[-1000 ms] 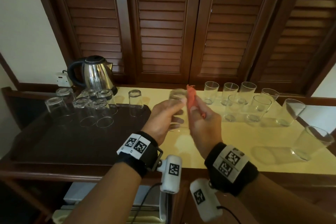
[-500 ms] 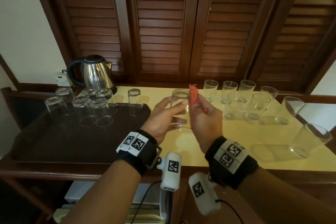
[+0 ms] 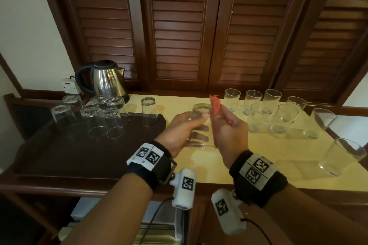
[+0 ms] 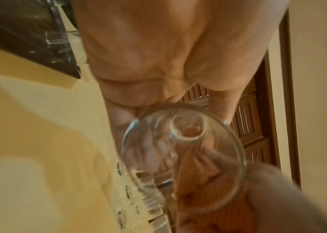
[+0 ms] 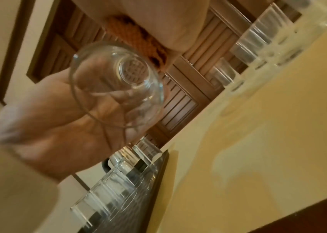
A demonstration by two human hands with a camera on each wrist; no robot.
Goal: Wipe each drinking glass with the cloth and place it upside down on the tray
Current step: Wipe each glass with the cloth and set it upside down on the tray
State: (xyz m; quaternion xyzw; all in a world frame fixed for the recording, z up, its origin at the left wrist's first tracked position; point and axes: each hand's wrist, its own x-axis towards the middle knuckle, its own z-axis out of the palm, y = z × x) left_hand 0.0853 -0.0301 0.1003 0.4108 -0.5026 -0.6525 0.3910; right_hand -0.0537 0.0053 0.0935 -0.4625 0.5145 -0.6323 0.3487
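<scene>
My left hand [image 3: 183, 131] grips a clear drinking glass [image 3: 201, 125] above the yellow counter, base up and mouth down. Through the glass wall its fingers show, with the thumb near the base. My right hand [image 3: 229, 131] holds an orange cloth [image 3: 216, 106] right beside the glass's base. The left wrist view looks into the glass [image 4: 182, 149], with the cloth [image 4: 198, 197] at its right. In the right wrist view the glass [image 5: 118, 91] sits below the cloth [image 5: 138, 41]. A dark tray [image 3: 79, 155] at the left carries several upside-down glasses [image 3: 93, 119].
Several upright glasses [image 3: 282, 119] stand on the yellow counter [image 3: 258, 155] at the right, two near its right edge. A steel kettle [image 3: 105, 79] sits behind the tray. Dark louvred doors close off the back. One more glass [image 3: 148, 113] stands at the tray's back right corner.
The hands have drawn slightly apart, so the glass shows more fully between them. The cloth sits by the glass's base now. Nothing on the tray or counter has moved.
</scene>
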